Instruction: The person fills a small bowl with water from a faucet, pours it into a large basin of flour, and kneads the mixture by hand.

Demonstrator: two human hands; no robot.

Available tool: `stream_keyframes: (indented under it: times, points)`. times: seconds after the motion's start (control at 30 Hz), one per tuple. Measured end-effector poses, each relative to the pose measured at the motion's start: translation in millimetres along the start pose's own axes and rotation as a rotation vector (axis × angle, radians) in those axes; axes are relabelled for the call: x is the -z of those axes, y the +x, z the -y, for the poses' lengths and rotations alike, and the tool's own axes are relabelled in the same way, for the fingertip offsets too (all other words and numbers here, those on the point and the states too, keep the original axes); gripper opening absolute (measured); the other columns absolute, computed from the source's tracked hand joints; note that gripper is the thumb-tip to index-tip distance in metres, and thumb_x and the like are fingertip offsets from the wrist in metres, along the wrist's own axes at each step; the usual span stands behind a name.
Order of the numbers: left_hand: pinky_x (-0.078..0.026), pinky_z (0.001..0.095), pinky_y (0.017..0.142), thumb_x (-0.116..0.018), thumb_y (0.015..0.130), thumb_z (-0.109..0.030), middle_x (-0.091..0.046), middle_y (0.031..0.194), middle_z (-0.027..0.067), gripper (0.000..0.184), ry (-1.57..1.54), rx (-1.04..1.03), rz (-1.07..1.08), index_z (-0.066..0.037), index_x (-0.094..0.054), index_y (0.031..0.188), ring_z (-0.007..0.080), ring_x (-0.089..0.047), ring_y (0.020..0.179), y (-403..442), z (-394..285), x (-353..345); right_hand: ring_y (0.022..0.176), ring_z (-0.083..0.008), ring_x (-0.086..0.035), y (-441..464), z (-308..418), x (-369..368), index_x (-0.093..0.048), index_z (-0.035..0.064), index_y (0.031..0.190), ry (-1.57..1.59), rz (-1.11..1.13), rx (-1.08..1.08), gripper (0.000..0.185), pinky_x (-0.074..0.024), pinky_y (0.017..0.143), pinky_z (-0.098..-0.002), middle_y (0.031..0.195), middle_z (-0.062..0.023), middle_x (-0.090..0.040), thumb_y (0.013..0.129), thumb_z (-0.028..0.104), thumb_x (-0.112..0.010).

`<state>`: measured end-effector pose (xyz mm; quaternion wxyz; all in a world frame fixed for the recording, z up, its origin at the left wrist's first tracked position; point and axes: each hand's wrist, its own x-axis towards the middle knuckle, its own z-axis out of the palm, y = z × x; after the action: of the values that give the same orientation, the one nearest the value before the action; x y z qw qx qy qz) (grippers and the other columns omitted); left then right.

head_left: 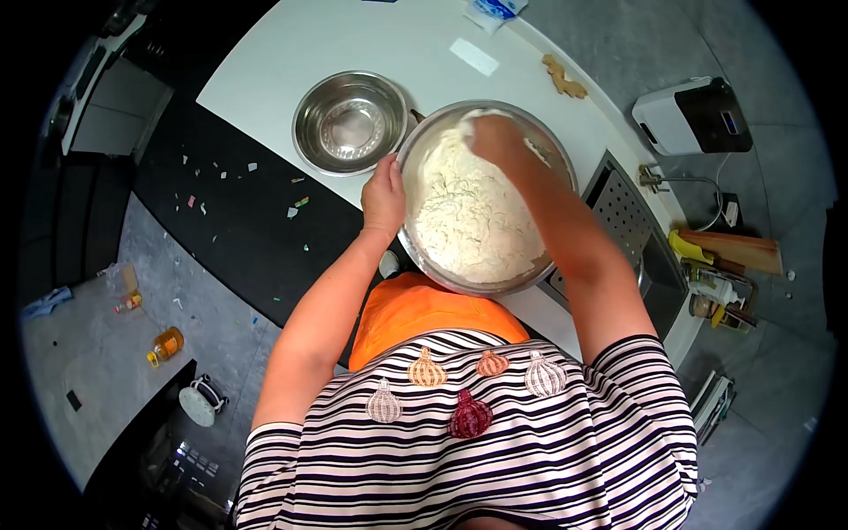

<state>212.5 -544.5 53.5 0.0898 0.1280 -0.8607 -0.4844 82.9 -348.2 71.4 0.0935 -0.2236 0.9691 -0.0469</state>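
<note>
A large metal mixing bowl (564,152) holds pale, crumbly floury dough (468,212). It sits at the counter's front edge, close against my body. My left hand (384,196) grips the bowl's left rim, with the fingers closed on it. My right hand (496,140) reaches down into the bowl at its far side. White flour coats its fingertips, which are sunk in the dough, so their pose is hidden. A smaller metal bowl (352,124), with only bare metal showing inside, stands on the counter just left of the large one.
A ginger root (564,78) lies by the counter's back edge, near a blue-and-white packet (495,11). To the right are a sink with a perforated drainer (618,205), a faucet (652,178) and a white-and-black appliance (692,117). An oil bottle (166,345) stands at lower left.
</note>
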Motion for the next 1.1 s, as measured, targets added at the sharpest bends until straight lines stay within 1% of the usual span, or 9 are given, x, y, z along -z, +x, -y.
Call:
stream_keyframes:
  times: [0.07, 0.13, 0.2, 0.4, 0.47, 0.67, 0.73, 0.87, 1.1]
  points:
    - [-0.046, 0.0431, 0.071, -0.040, 0.092, -0.023, -0.062, 0.087, 0.0202, 0.028, -0.011, 0.010, -0.004, -0.007, -0.055, 0.109, 0.0378, -0.059, 0.080, 1.0, -2.0, -0.7, 0.074, -0.0301, -0.061, -15.4, -13.7, 1.0, -0.064, 0.0057, 0.079, -0.007, -0.127, -0.026, 0.024, -0.0480, 0.067, -0.0425, 0.077, -0.0145, -0.064, 0.075, 0.029, -0.057]
    - [-0.047, 0.0430, 0.070, -0.040, 0.092, -0.023, -0.062, 0.087, 0.0199, 0.027, -0.016, 0.035, -0.014, -0.007, -0.055, 0.108, 0.0376, -0.059, 0.080, 2.3, -2.8, 0.1, 0.074, -0.0295, -0.062, -19.6, -13.9, -2.1, -0.064, 0.0051, 0.079, -0.018, -0.114, -0.260, 0.026, -0.0483, 0.066, -0.0418, 0.076, -0.0134, -0.064, 0.075, 0.030, -0.058]
    - [-0.047, 0.0431, 0.070, -0.041, 0.092, -0.024, -0.063, 0.086, 0.0197, 0.027, -0.009, 0.012, 0.001, -0.007, -0.056, 0.108, 0.0372, -0.060, 0.079, 3.6, -2.6, -0.7, 0.073, -0.0279, -0.062, -9.1, -0.8, -21.9, -0.064, 0.0063, 0.077, -0.180, -0.208, -0.232, 0.022, -0.0486, 0.064, -0.0402, 0.077, -0.0125, -0.064, 0.074, 0.027, -0.058]
    - [-0.046, 0.0441, 0.070, -0.040, 0.092, -0.024, -0.062, 0.086, 0.0202, 0.028, 0.019, 0.011, 0.002, -0.007, -0.056, 0.107, 0.0379, -0.059, 0.079, 5.6, -1.7, -1.3, 0.070, -0.0241, -0.064, -14.1, 68.1, -70.1, -0.066, 0.0111, 0.069, -0.157, 0.039, 0.248, 0.013, -0.0481, 0.061, -0.0367, 0.072, -0.0090, -0.066, 0.070, 0.013, -0.054]
    - [-0.046, 0.0444, 0.070, -0.040, 0.092, -0.024, -0.062, 0.086, 0.0204, 0.028, 0.004, -0.002, -0.010, -0.007, -0.056, 0.107, 0.0382, -0.059, 0.080, 5.0, -3.1, -2.7, 0.072, -0.0240, -0.064, -44.6, 112.2, -36.2, -0.067, 0.0103, 0.072, -0.322, 0.308, 0.503, 0.014, -0.0480, 0.063, -0.0361, 0.075, -0.0114, -0.066, 0.070, 0.013, -0.054]
    - [-0.046, 0.0444, 0.071, -0.039, 0.092, -0.024, -0.062, 0.086, 0.0209, 0.028, 0.022, 0.009, -0.001, -0.007, -0.056, 0.107, 0.0386, -0.059, 0.080, 2.6, -6.6, 0.7, 0.084, -0.0289, -0.062, -48.8, 120.2, 15.0, -0.067, 0.0024, 0.082, 0.033, 0.455, 0.397, 0.028, -0.0480, 0.074, -0.0373, 0.088, -0.0170, -0.065, 0.070, 0.025, -0.057]
    - [-0.046, 0.0410, 0.073, -0.041, 0.092, -0.023, -0.061, 0.090, 0.0220, 0.028, -0.024, 0.063, 0.059, -0.004, -0.055, 0.107, 0.0387, -0.059, 0.086, 3.5, -8.9, 4.2, 0.087, -0.0305, -0.061, -28.7, 103.8, -13.1, -0.067, 0.0021, 0.083, 0.101, 0.479, 0.339, 0.034, -0.0473, 0.076, -0.0377, 0.090, -0.0174, -0.064, 0.070, 0.032, -0.056]
    - [-0.046, 0.0409, 0.073, -0.042, 0.092, -0.023, -0.061, 0.090, 0.0221, 0.028, -0.003, 0.088, 0.052, -0.004, -0.055, 0.107, 0.0384, -0.059, 0.085, 6.1, -8.2, 2.8, 0.085, -0.0295, -0.062, -1.7, 62.9, -25.3, -0.067, 0.0040, 0.084, 0.048, 0.154, 0.042, 0.034, -0.0470, 0.076, -0.0393, 0.087, -0.0176, -0.064, 0.076, 0.035, -0.053]
    - [-0.046, 0.0432, 0.070, -0.042, 0.091, -0.023, -0.063, 0.086, 0.0196, 0.026, 0.007, 0.001, -0.008, -0.007, -0.057, 0.106, 0.0373, -0.059, 0.080, 4.4, -3.9, -1.3, 0.076, -0.0251, -0.064, -6.9, 65.6, -64.9, -0.067, 0.0080, 0.077, -0.199, 0.029, -0.015, 0.024, -0.0480, 0.071, -0.0390, 0.080, -0.0116, -0.066, 0.082, 0.015, -0.045]
